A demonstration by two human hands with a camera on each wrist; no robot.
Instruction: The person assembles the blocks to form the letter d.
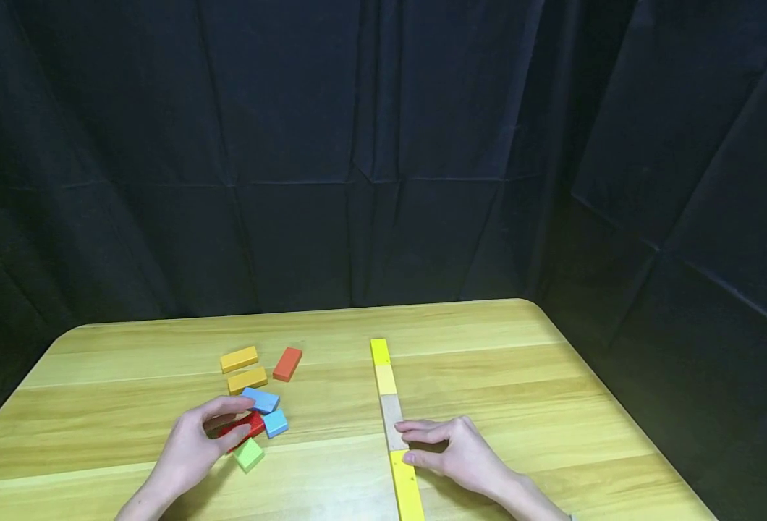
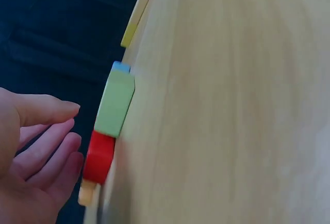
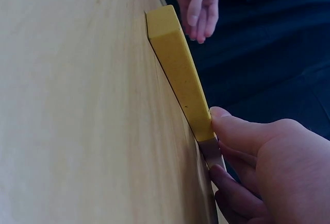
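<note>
Crowding worries me: the left hand (image 1: 191,440), loose and empty around the red block (image 1: 255,425), could knock the green block (image 1: 249,456). The right hand (image 1: 464,452) touches, ungripping, the gray block (image 1: 390,414) and yellow block (image 1: 407,492); pushing might skew them.

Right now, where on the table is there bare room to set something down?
The table is bare between the orange-red block and the block row, and right of that row, beyond the right hand. Crowded: around the left hand, among the loose blocks.
</note>
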